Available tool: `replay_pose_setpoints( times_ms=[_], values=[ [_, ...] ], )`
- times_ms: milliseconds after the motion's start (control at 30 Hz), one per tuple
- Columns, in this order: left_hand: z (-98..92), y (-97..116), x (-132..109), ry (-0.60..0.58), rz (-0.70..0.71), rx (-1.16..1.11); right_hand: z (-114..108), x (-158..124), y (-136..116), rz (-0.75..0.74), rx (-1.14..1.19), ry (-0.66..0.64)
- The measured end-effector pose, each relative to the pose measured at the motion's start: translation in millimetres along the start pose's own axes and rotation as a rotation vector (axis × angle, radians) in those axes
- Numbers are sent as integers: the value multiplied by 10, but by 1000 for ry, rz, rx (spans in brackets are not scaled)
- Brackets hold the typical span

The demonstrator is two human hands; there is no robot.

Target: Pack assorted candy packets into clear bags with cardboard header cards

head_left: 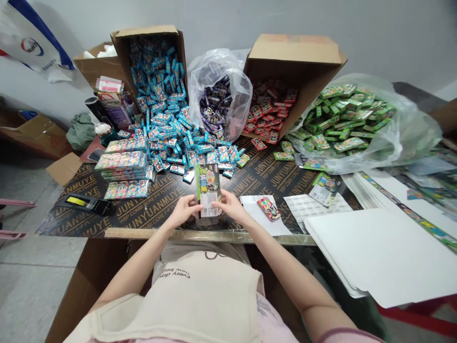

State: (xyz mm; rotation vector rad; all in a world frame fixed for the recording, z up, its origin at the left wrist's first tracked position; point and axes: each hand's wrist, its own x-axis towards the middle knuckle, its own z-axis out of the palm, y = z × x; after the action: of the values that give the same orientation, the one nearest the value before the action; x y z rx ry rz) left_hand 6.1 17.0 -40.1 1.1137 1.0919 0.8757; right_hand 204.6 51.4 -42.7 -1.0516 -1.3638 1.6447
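Left hand (182, 211) and right hand (230, 206) hold a card pack (208, 190).

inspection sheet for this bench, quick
surface: black printed plywood board
job's things: colourful card, held up between both hands
clutter: blue packets heaped, green packets in a plastic bag, red packets spilling from a box
hands: left hand and right hand both on the card
cables: nothing seen
surroundings: grey floor, white wall
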Motion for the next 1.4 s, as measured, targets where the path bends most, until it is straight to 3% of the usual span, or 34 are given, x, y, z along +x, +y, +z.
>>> replay_pose_setpoints(
  times_ms=[133,200,300,433,500,600,733,833,900,1033,1233,1333,1400],
  values=[
    [60,-80,15,-19,34,-6,7,116,-98,-156,79,264],
    [134,-2,49,115,85,-148,81,138,-103,-172,99,327],
    [298,204,123,376,120,-469,275,107,-62,-171,108,311],
    [481,391,205,617,67,-695,527,53,-62,-190,217,525],
    [499,408,219,595,53,-694,581,52,-118,-138,292,588],
    [437,419,194,513,84,-605,554,57,-232,-86,350,556],
    [290,514,74,447,339,-182,395,16,-322,-158,374,463],
    [199,592,-26,353,570,267,267,-60,-324,-258,232,414],
    [156,616,-64,297,637,444,200,-118,-315,-317,80,370],
    [97,600,-70,297,678,529,110,-183,-308,-445,-148,307],
    [-8,546,-76,105,979,788,19,-210,-330,-560,-364,202],
    [-20,589,-110,99,930,801,5,-239,-402,-556,-426,160],
    [-10,653,-120,117,790,712,2,-240,-482,-519,-436,150]
  ],
)
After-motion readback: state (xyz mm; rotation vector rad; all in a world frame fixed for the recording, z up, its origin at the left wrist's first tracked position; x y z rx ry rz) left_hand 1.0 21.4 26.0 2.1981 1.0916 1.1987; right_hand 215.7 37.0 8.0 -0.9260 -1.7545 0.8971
